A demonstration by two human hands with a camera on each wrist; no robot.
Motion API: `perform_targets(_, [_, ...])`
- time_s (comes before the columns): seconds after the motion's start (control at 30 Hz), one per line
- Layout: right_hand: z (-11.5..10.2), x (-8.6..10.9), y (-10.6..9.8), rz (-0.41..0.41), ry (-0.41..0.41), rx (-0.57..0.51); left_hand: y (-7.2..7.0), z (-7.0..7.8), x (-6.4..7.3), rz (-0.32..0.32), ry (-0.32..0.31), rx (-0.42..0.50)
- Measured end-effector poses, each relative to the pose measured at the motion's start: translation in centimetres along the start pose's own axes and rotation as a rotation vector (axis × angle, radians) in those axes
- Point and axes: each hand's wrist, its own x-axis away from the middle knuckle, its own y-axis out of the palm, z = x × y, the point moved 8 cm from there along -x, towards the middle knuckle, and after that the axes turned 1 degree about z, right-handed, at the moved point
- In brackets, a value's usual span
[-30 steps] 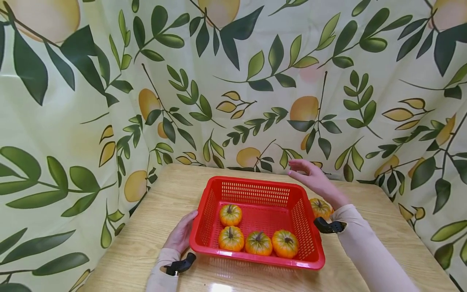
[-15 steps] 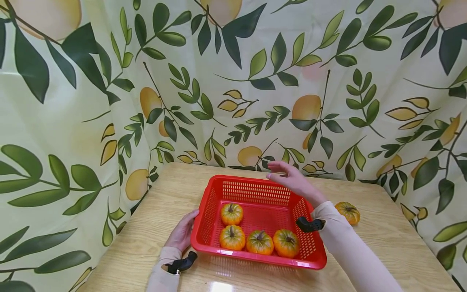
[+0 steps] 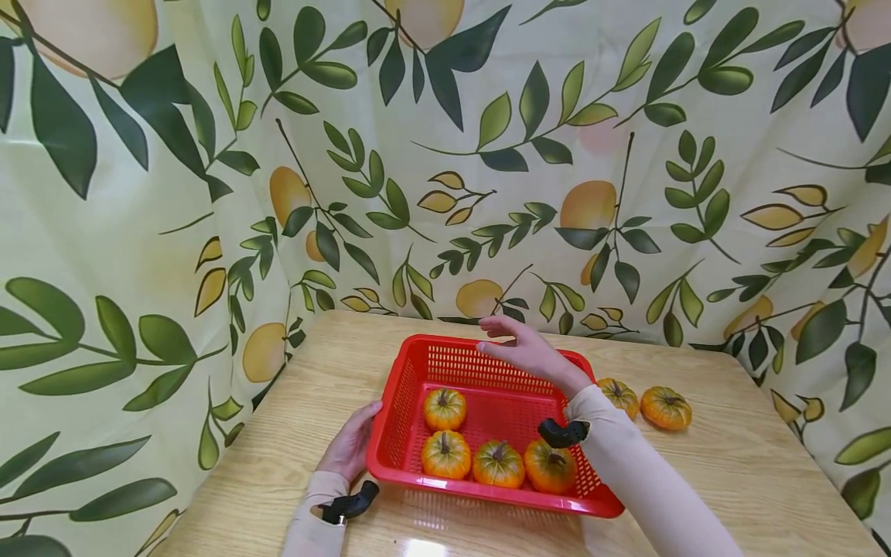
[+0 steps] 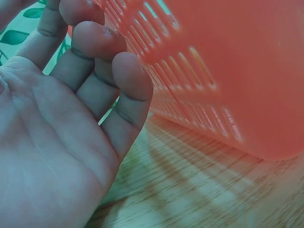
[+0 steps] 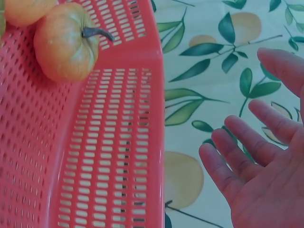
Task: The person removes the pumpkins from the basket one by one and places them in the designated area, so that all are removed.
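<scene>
A red perforated plastic basket (image 3: 487,501) stands on the table with several small orange pumpkins (image 3: 446,455) inside it. My left hand (image 3: 348,442) is at the basket's left side. In the left wrist view its loosely bent fingers (image 4: 133,78) touch the outer wall; the thumb's contact is unclear. Above the basket's back right part, my right hand (image 3: 522,352) hovers, holding nothing. Its fingers (image 5: 242,147) look spread and relaxed in the right wrist view. My right forearm crosses over the basket's right side and hides part of its rim.
Two more small pumpkins, a nearer one to the basket (image 3: 618,396) and one farther right (image 3: 666,408), lie on the wooden table (image 3: 738,456). A leaf-and-fruit patterned cloth (image 3: 487,193) hangs behind and at both sides.
My right hand has moved left from beyond the basket's right end to over its back part, uncovering both pumpkins on the table. The left hand stays at the basket.
</scene>
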Motion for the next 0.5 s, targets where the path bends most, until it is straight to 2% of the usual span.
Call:
perform_targets(0.3, [-1.0, -0.9, 1.8, -0.013, -0.029, -0.030, 0.0, -0.1, 0.1, -0.005, -0.006, -0.012])
perform_targets(0.5, [-1.0, -1.4, 3.0, -0.041, 0.004, -0.050, -0.2, -0.1, 0.0, 0.013, -0.005, 0.001])
